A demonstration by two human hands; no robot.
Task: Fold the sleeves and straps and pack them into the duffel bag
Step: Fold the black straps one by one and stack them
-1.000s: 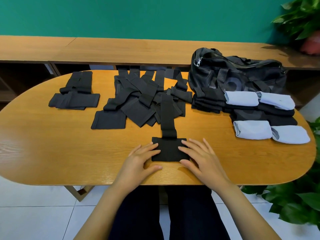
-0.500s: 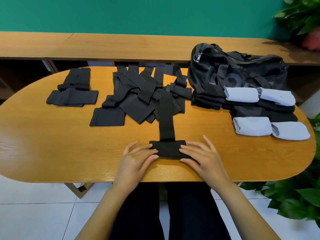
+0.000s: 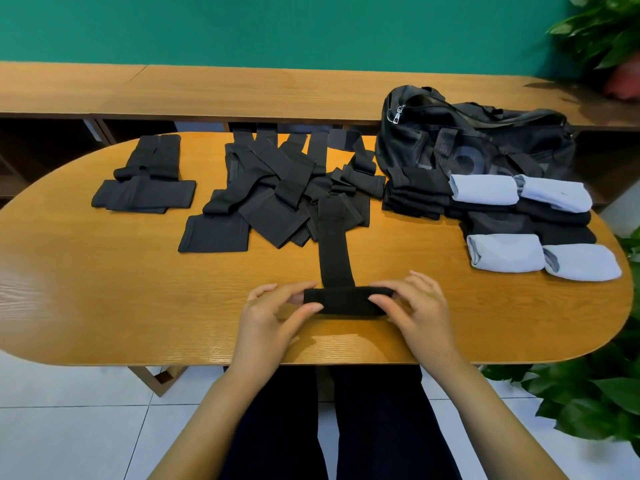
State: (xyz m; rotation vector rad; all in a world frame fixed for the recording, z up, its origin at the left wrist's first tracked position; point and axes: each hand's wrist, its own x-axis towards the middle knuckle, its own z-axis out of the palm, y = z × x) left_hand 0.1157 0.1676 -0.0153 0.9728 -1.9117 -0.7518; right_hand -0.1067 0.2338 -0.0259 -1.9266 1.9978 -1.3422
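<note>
Left grip [image 3: 273, 317], right grip [image 3: 415, 306] on strap [image 3: 336, 258]

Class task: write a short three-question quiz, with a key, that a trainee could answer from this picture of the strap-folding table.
1. True or false: the left hand and the right hand each pinch an end of the rolled-up part of the long black fabric strap.
2. How many pale blue rolled sleeves are in view? A two, B four, C six.
3. Fill in: seen from the person's seat, the black duffel bag lies at the ____ end of the oval wooden table.
Key: 1 true; 2 B; 3 right.
</note>
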